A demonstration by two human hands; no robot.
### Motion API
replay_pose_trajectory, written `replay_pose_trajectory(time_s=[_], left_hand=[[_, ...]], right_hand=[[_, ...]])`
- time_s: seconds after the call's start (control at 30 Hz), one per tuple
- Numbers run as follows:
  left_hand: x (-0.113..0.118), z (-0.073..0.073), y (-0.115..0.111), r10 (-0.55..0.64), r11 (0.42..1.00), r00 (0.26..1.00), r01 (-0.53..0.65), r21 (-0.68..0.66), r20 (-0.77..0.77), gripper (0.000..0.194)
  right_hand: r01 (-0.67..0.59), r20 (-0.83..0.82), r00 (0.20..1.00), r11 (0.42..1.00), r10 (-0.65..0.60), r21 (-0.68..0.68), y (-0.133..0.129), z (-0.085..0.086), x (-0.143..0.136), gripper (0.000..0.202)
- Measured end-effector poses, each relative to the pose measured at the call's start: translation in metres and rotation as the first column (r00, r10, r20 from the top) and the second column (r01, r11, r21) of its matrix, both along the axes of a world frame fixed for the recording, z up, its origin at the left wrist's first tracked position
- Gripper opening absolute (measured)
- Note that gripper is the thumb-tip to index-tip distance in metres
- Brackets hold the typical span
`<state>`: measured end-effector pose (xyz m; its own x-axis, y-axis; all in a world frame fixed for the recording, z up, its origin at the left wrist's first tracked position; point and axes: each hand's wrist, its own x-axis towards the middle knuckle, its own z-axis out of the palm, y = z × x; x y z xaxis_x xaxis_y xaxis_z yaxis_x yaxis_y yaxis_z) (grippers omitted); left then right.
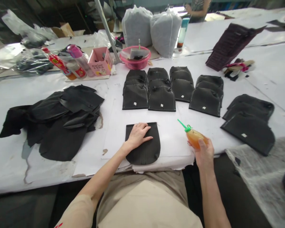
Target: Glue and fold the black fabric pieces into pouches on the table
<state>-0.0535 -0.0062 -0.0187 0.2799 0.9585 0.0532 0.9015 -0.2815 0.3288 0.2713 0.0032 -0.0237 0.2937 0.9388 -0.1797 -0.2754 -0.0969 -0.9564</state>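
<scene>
A black leather-like piece with a rounded near end lies flat at the table's front edge. My left hand rests on its upper half, fingers stretched out and thumb apart. To the right, my right hand is wrapped round a squeeze bottle of amber liquid. The bottle's green nozzle points up and left, apart from the black piece. Beyond my hands stand rows of overlapping black pieces, several with a small white tag. On the left is a loose heap of black pieces.
A pink basin, a pink box and bottles stand at the back, near a metal pole. Two stuffed grey bags are behind. A dark ribbed stack is at back right. A person's arm shows far off.
</scene>
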Motion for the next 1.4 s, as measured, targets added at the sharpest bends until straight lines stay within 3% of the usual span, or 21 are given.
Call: replay_pose_trajectory(time_s=[0.17,0.37,0.57,0.8,1.17,1.4], left_hand=[[0.006,0.005,0.000,0.010,0.995,1.000,-0.012,-0.095,-0.023,0.088],[0.022,0.011,-0.017,0.082,0.984,0.997,-0.079,-0.163,0.011,0.087],[0.043,0.007,-0.030,0.122,0.974,0.991,-0.129,-0.186,-0.044,0.112],[0.052,-0.003,-0.031,0.152,0.974,0.987,-0.160,-0.163,-0.058,0.111],[0.052,-0.004,-0.032,0.144,0.976,0.988,-0.152,-0.159,-0.063,0.115],[0.051,-0.004,-0.033,0.151,0.975,0.987,-0.157,-0.159,-0.053,0.113]], right_hand=[[-0.150,0.200,0.967,0.988,0.156,-0.045,-0.006,0.009,-0.028,0.059],[-0.230,0.316,0.919,0.971,0.237,-0.060,0.000,0.015,-0.046,0.063],[-0.227,0.387,0.892,0.972,0.234,-0.064,0.005,0.018,-0.048,0.064],[-0.295,0.549,0.797,0.955,0.250,-0.006,0.017,0.018,-0.053,0.065],[-0.425,0.812,0.561,0.898,0.162,0.114,0.040,0.015,-0.063,0.063],[-0.531,0.863,0.464,0.843,0.200,0.090,0.047,0.033,-0.060,0.060]])
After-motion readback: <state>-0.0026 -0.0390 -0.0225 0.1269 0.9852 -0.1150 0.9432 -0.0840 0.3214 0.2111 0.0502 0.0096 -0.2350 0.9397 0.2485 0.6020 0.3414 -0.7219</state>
